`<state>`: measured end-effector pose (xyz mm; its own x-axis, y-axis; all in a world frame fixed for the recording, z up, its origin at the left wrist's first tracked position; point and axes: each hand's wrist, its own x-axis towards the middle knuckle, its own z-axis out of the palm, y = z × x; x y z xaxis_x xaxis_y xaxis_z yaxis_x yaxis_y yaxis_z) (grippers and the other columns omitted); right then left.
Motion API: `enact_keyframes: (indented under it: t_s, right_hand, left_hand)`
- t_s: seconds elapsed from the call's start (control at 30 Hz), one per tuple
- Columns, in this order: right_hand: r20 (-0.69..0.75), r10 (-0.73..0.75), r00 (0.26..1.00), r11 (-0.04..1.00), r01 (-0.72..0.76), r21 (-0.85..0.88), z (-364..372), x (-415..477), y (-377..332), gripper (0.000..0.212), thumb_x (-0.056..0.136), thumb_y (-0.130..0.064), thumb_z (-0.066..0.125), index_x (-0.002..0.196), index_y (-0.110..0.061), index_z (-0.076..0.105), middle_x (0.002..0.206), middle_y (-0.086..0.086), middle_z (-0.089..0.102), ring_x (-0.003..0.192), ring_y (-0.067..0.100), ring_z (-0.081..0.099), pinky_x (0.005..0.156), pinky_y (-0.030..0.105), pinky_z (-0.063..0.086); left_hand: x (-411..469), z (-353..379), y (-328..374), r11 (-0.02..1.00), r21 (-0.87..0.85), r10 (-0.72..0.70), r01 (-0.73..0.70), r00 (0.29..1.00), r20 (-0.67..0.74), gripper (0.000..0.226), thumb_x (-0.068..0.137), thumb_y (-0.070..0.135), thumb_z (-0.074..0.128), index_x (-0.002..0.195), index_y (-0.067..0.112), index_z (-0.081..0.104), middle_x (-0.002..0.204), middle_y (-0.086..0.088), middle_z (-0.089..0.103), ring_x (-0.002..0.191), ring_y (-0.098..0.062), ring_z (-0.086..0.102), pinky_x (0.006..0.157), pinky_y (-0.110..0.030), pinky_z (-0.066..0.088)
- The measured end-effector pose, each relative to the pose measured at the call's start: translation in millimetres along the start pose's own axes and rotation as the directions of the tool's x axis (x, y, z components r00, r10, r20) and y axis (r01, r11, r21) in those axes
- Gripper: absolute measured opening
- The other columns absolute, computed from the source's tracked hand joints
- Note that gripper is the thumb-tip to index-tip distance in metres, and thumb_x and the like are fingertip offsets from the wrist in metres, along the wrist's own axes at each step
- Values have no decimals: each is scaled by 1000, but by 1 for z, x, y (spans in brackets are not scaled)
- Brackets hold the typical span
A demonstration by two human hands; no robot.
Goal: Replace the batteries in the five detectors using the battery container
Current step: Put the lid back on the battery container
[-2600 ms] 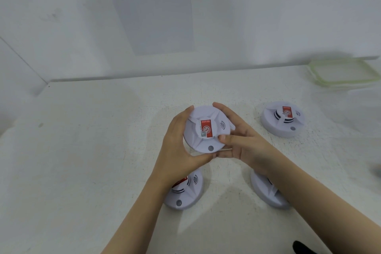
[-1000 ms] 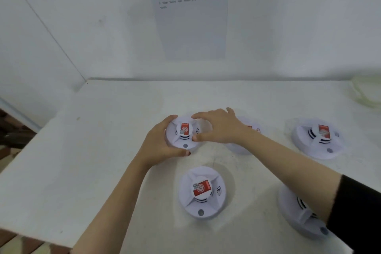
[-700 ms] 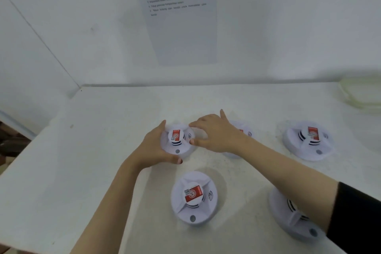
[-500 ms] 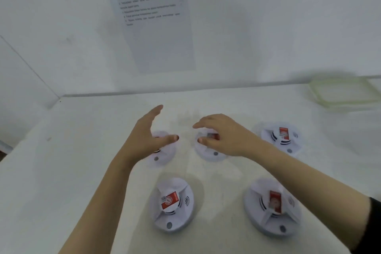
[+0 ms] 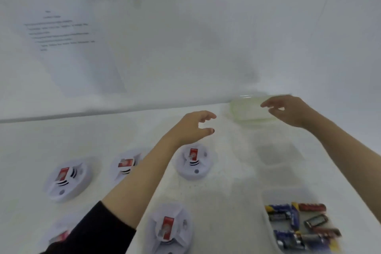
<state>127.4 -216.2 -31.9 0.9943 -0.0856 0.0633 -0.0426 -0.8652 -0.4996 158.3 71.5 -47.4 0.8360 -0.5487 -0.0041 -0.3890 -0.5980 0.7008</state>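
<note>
The left hand (image 5: pixel 193 126) is hovering above the desk (image 5: pixel 31 146) with its grip spread, thumb and fingers apart and holding nothing. The right hand (image 5: pixel 288 111) is hanging in the air farther out and to the right. Its grip is likewise spread, with the fingers loosely extended.

A green-rimmed lid (image 5: pixel 245 116) is lying flat just left of the right grip, at the back of the desk. The fingertips are overlapping its edge in the view, but the blur is making contact hard to judge; they are probably just above it.

The first detector (image 5: pixel 193 163) is sitting directly below the left grip, toward the person. The second detector (image 5: pixel 125 167) is lying left of that, partly covered by the left forearm, and the third detector (image 5: pixel 68 179) is farther left again. The fourth detector (image 5: pixel 169 229) is resting closer to the person. The fifth detector (image 5: pixel 59 237) is peeking out from behind the black sleeve (image 5: pixel 99 233).

The clear battery container (image 5: pixel 288 196) is standing well below the right grip, near the desk's right side, with blue and red batteries (image 5: pixel 284 212) lying inside it.
</note>
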Motion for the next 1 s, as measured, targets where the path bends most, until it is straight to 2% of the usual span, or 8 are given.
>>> enact_keyframes:
  t_s: [0.17,0.3,0.57,0.67,0.77,0.83,0.93,1.0]
  right_hand:
    - [175,124,977,990,-110,-88,-7,20,68,54,80,12,44,106,-29,67,131,4,55,108,20,55,82,23,39]
    - [64,52,997,995,-46,-92,-2,27,88,38,77,10,57,99,-19,70,108,8,63,89,16,58,80,24,45]
    - [25,-150,988,961,151,-231,1,30,106,16,81,-10,69,96,-17,68,101,-3,48,99,22,54,78,28,37]
    - [-33,-237,971,961,230,-156,-5,29,112,15,82,-12,68,97,-17,69,119,4,53,113,22,50,92,33,40]
    - [-150,-317,936,948,314,-44,-18,26,108,15,87,-11,64,102,-13,67,117,6,60,113,23,54,93,21,33]
    - [-219,-278,935,945,307,115,-29,19,96,12,92,-15,58,103,-16,63,101,-1,64,97,17,61,80,14,37]
    - [-258,-207,944,906,284,313,-44,7,80,10,96,-18,50,98,-24,57,73,-5,64,61,6,60,63,22,46]
    - [-276,-164,947,897,259,358,-53,0,78,12,96,-20,49,96,-23,61,66,-4,62,51,6,59,57,20,47]
  left_hand:
    - [56,43,13,985,170,-35,23,997,68,55,94,6,47,144,27,36,148,-3,36,132,-19,39,104,-28,31]
    - [87,69,15,963,251,-126,103,989,80,62,91,-5,39,145,26,34,147,-9,33,132,-25,39,103,-31,34]
    - [102,89,15,957,250,-59,145,945,-323,19,83,1,65,99,9,69,99,-7,56,97,-23,57,80,-25,42]
    - [99,84,12,992,112,-8,65,896,-444,11,77,5,73,87,9,70,94,-4,49,88,-18,53,78,-23,39]
    - [94,71,18,997,-17,50,-72,822,-568,10,77,8,76,83,12,70,94,6,55,90,-1,52,81,-15,37]
    - [88,62,33,984,-108,47,-142,793,-608,14,82,6,71,80,18,65,83,15,62,81,9,58,78,-11,43]
    - [76,51,61,938,-300,-52,-176,783,-620,19,85,5,67,81,24,63,70,5,67,65,-11,64,64,-24,54]
    - [64,49,77,912,-396,-158,-108,798,-582,11,83,8,70,82,17,65,66,2,67,53,-10,64,54,-23,54]
